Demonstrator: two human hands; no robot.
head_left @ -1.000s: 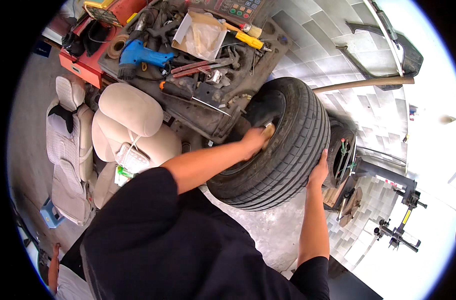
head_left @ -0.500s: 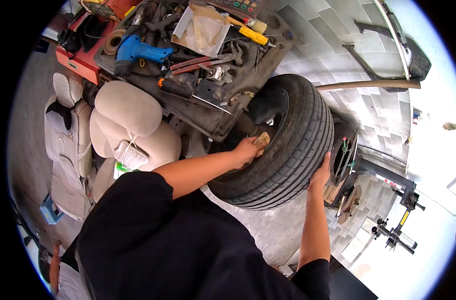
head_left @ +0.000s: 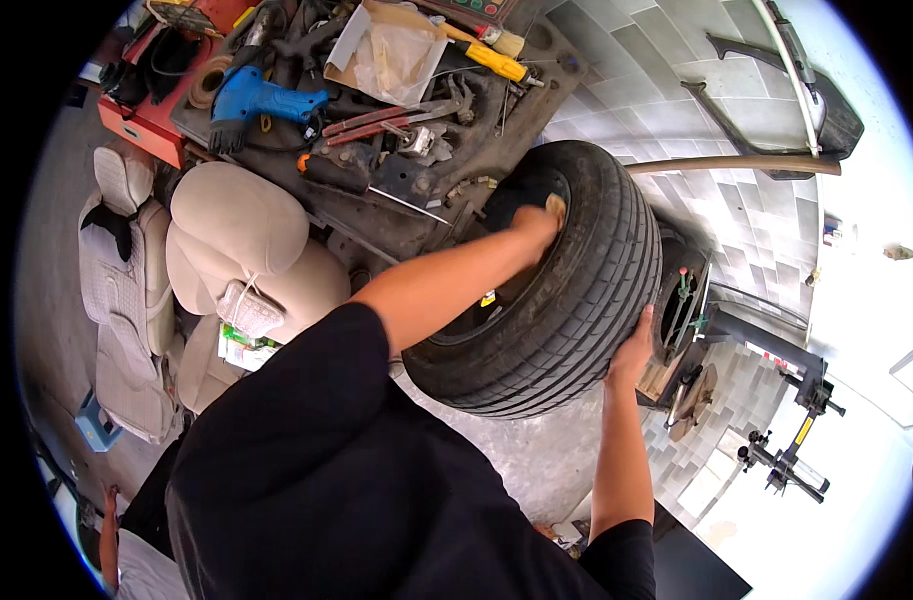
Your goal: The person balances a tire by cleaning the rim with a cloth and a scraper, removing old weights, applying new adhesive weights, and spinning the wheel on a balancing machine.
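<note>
A black car tire point(head_left: 587, 290) on a dark wheel stands tilted in front of me, beside the workbench. My left hand point(head_left: 537, 232) reaches across the wheel face, closed on a small tan cloth point(head_left: 556, 207) pressed against the inner edge near the top of the rim. Motion blurs this hand a little, and most of the cloth is hidden behind the fingers. My right hand point(head_left: 631, 352) rests with extended fingers along the tread on the tire's right side. The left forearm covers part of the wheel's middle.
The cluttered metal workbench point(head_left: 447, 215) carries a blue heat gun point(head_left: 262, 105), red-handled pliers point(head_left: 377, 122), a screwdriver point(head_left: 327, 172) and an open box point(head_left: 387, 55). Beige car seats point(head_left: 247, 220) stand at left. A tiled wall point(head_left: 667, 60) rises at right. Another person point(head_left: 142, 560) is at lower left.
My left hand has moved up and to the right along the rim with the cloth. A small yellow mark now shows on the wheel below the forearm. My right hand stays on the tread.
</note>
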